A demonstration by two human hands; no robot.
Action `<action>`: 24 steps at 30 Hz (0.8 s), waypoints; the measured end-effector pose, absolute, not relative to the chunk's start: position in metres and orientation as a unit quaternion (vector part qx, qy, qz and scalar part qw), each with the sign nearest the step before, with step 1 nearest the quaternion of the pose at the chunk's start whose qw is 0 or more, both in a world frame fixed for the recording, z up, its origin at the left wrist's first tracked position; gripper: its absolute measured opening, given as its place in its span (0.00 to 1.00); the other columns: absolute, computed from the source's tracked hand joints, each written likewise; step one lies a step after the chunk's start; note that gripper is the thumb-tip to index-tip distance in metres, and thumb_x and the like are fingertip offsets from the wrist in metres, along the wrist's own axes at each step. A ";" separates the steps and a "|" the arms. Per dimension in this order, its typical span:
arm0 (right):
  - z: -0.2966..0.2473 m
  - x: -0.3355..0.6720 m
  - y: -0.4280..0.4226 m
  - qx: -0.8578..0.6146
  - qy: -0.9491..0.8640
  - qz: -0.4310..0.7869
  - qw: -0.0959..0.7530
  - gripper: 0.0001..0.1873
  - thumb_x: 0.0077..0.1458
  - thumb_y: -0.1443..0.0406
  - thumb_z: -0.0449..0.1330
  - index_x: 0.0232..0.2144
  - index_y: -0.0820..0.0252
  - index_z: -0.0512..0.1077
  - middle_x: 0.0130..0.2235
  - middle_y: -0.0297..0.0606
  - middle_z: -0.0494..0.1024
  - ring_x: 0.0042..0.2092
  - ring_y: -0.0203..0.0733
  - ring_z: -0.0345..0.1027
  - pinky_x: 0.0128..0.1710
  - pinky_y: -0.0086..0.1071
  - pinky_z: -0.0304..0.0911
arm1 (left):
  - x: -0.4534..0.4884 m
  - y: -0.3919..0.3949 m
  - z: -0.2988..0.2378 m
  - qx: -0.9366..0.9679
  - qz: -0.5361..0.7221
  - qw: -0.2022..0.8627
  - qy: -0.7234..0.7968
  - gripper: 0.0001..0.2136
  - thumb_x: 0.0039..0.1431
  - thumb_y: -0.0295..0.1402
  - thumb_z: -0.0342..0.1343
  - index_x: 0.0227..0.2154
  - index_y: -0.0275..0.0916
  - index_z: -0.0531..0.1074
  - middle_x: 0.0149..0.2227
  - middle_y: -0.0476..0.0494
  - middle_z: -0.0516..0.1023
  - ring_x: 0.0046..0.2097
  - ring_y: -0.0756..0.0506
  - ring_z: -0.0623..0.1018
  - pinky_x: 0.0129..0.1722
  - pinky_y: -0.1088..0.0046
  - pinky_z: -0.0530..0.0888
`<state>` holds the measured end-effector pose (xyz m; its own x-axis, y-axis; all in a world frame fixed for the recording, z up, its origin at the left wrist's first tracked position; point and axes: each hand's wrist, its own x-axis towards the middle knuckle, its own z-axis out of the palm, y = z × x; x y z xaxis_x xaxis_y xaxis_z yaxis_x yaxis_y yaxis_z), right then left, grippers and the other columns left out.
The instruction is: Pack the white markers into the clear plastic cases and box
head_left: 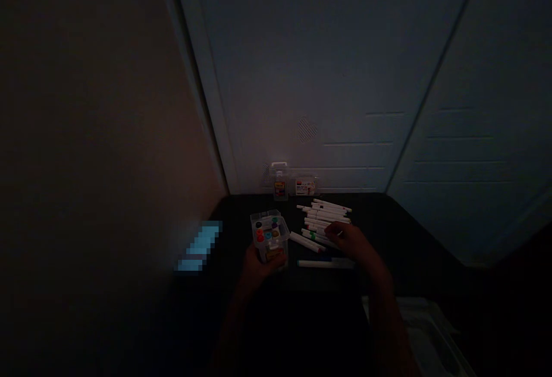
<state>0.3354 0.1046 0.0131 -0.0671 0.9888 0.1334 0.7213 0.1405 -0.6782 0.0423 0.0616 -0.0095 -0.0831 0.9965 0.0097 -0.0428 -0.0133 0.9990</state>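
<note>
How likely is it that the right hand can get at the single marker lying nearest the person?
Probably yes: the right hand rests on the marker pile just behind the single marker, with nothing between them.

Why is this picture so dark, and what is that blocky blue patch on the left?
Head view: the room is dimly lit, so the table fades to near black; only the white markers and the clear box in the left hand stand out; the right hand on the markers is murky; the blue patch is pixelated, its content hidden.
</note>
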 end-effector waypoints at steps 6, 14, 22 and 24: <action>0.010 0.337 0.105 -0.620 -0.687 0.220 0.308 0.10 0.60 0.64 0.60 0.39 0.57 0.81 0.43 0.42 0.86 0.41 0.47 0.79 0.43 0.36 0.69 | 0.043 0.060 -0.006 0.451 0.550 0.471 0.522 0.29 0.35 0.38 0.79 0.43 0.36 0.78 0.42 0.38 0.87 0.44 0.35 0.86 0.43 0.61 0.84; 0.009 0.350 0.102 -0.647 -0.664 0.195 0.320 0.08 0.57 0.64 0.62 0.37 0.56 0.82 0.41 0.42 0.86 0.42 0.48 0.80 0.41 0.35 0.69 | 0.040 0.063 -0.012 0.470 0.540 0.483 0.504 0.32 0.37 0.40 0.79 0.47 0.36 0.77 0.45 0.36 0.87 0.49 0.32 0.85 0.48 0.59 0.83; 0.018 0.314 0.097 -0.623 -0.703 0.260 0.224 0.07 0.52 0.66 0.67 0.36 0.58 0.81 0.37 0.39 0.85 0.39 0.45 0.78 0.36 0.31 0.63 | 0.039 0.067 -0.017 0.467 0.532 0.503 0.496 0.34 0.34 0.39 0.80 0.47 0.36 0.76 0.45 0.37 0.86 0.46 0.35 0.86 0.46 0.61 0.83; 0.020 0.303 0.095 -0.635 -0.711 0.232 0.191 0.09 0.53 0.65 0.67 0.39 0.57 0.82 0.40 0.40 0.85 0.41 0.45 0.78 0.37 0.31 0.62 | 0.040 0.065 -0.014 0.474 0.527 0.503 0.495 0.34 0.35 0.39 0.80 0.47 0.35 0.76 0.45 0.36 0.86 0.46 0.35 0.86 0.46 0.61 0.82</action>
